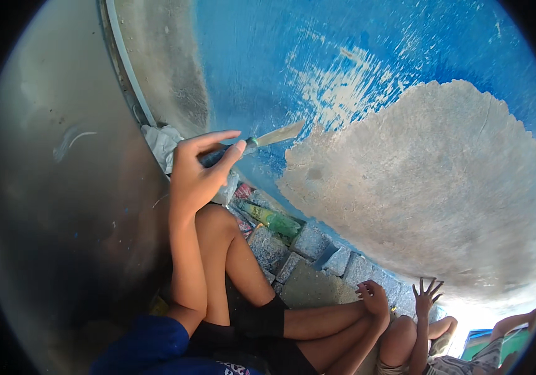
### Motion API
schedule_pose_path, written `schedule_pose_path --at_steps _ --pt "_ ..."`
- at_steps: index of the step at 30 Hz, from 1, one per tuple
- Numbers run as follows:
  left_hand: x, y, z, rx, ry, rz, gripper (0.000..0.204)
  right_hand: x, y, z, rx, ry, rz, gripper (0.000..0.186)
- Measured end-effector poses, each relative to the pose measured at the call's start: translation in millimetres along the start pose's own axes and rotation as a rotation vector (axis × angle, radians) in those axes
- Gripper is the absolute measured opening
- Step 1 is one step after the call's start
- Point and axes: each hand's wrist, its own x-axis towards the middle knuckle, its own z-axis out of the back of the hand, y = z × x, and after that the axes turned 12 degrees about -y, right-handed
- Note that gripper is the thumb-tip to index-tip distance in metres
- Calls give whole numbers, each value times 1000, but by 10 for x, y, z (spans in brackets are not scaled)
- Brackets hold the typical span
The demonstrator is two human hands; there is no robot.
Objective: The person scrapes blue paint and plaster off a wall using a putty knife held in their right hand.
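Observation:
My left hand (202, 165) is closed around the dark handle of a scraper (280, 134). The scraper's flat blade points up and right, its tip near the edge between scratched blue paint and bare grey surface on a curved wall (249, 69). I cannot tell whether the tip touches the wall. Lower right, my right hand (375, 297) is beside my bent leg, its fingers loosely curled and a little apart. Nothing shows in it.
A smooth dark curved surface (74, 206) rises close on my left. Between my legs and the wall lie grey paving blocks (311, 240), a green plastic bottle (274, 220) and crumpled wrappers. Another person (399, 344) sits at the lower right, one hand (426, 299) raised with fingers spread.

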Motion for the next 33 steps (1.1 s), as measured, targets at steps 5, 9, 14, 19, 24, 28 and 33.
schedule_pose_path --at_steps 5,9,14,19,24,28,33 --pt "-25 148 -130 87 -17 -99 30 70 -120 2 -57 -16 -30 25" --pt "-24 243 -184 38 43 78 29 108 -23 -57 -53 -1 -65 24" --pt "-61 -14 85 29 14 76 24 51 -116 -11 -43 -25 -23 24" --pt "-99 -97 -2 27 -10 92 21 68 16 -20 -101 -15 -39 23" --pt "-22 317 -198 8 -57 32 23 174 -126 -34 -91 15 -88 22" --pt "29 321 8 -83 -29 197 31 169 -200 -36 -85 14 -106 23" --pt "28 367 -145 3 -46 97 23 191 -95 -67 -121 -7 -86 24"
